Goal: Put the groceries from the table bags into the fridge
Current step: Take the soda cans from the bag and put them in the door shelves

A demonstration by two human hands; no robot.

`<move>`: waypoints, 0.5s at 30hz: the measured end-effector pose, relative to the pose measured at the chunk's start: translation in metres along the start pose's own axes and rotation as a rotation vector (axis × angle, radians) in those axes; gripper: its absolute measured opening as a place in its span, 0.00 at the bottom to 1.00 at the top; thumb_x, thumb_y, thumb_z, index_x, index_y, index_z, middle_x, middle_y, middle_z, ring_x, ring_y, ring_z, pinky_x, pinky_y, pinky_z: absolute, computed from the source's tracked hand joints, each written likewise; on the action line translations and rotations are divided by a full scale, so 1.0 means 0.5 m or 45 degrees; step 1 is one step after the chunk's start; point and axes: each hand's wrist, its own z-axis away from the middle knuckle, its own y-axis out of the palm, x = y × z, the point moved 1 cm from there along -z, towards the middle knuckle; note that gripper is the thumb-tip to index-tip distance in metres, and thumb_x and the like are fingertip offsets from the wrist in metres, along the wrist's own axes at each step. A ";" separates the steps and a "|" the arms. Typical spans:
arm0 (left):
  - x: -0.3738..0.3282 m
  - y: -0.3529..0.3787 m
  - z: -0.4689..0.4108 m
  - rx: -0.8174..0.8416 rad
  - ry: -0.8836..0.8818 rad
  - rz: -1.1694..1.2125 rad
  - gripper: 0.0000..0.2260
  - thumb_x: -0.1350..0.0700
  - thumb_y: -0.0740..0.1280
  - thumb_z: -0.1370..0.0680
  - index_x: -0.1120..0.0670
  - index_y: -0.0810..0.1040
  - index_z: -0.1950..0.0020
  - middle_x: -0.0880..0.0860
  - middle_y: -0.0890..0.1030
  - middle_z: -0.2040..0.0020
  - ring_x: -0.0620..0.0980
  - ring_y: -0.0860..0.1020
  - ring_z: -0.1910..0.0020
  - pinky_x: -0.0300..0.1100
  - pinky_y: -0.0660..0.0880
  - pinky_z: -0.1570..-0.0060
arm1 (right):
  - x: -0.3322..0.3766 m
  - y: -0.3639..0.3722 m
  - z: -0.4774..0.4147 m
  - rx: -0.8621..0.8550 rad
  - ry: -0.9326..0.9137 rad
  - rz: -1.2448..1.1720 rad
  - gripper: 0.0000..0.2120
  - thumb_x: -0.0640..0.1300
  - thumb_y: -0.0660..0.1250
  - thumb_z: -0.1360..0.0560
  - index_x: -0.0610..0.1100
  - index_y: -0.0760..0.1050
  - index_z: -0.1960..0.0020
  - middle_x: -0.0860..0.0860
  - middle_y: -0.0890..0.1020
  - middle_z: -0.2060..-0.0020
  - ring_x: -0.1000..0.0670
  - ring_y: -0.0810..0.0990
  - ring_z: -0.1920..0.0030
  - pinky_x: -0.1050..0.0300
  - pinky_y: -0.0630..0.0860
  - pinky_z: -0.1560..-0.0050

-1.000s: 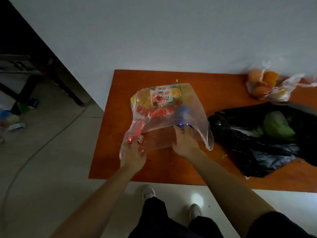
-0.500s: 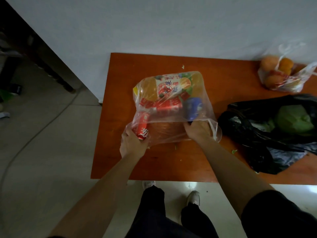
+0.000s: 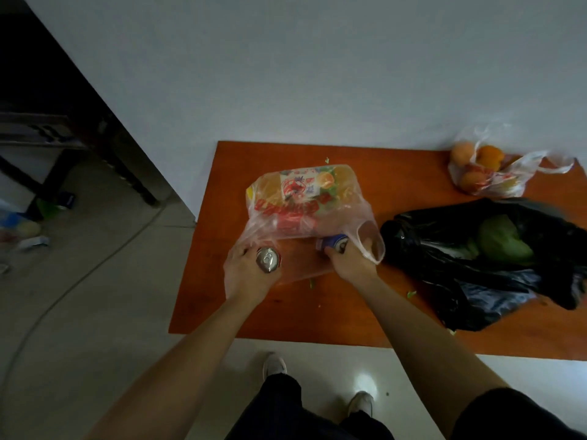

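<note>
My left hand is wrapped round a red can, lid up, clear of the clear plastic bag mouth so it lifts free. My right hand is clenched on a blue can at the bag's 4 o'clock corner, half out. The orange-drink bottle lies inside at 12 o'clock on the table. No fridge is in view.

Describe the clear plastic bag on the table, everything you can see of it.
The clear plastic bag is thin, see-through and crumpled, lying on its side on the orange table, mouth toward the person. An orange-printed package and something red show through it. The left hand holds a red can at its mouth; the right hand grips a blue can beside a loop handle.
</note>
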 end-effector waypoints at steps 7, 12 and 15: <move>-0.066 -0.066 0.044 -0.107 -0.108 0.292 0.17 0.46 0.78 0.34 0.46 0.81 0.49 0.44 0.83 0.56 0.46 0.81 0.55 0.41 0.76 0.57 | -0.004 -0.088 0.084 -0.055 -0.269 0.038 0.35 0.55 0.72 0.26 0.44 0.64 0.25 0.41 0.72 0.32 0.39 0.76 0.37 0.49 0.77 0.40; -0.137 -0.130 0.041 -0.255 0.025 0.471 0.26 0.45 0.76 0.29 0.50 0.72 0.35 0.43 0.78 0.47 0.45 0.77 0.49 0.41 0.73 0.49 | 0.001 -0.147 0.137 -0.287 -0.428 -0.124 0.32 0.60 0.73 0.29 0.46 0.71 0.31 0.47 0.75 0.37 0.46 0.77 0.40 0.54 0.76 0.45; -0.191 -0.157 0.011 -0.258 0.258 0.538 0.23 0.44 0.75 0.27 0.49 0.74 0.37 0.45 0.81 0.45 0.48 0.80 0.47 0.45 0.77 0.48 | 0.004 -0.187 0.171 -0.481 -0.449 -0.328 0.30 0.66 0.69 0.29 0.50 0.74 0.34 0.52 0.76 0.44 0.51 0.78 0.45 0.55 0.78 0.47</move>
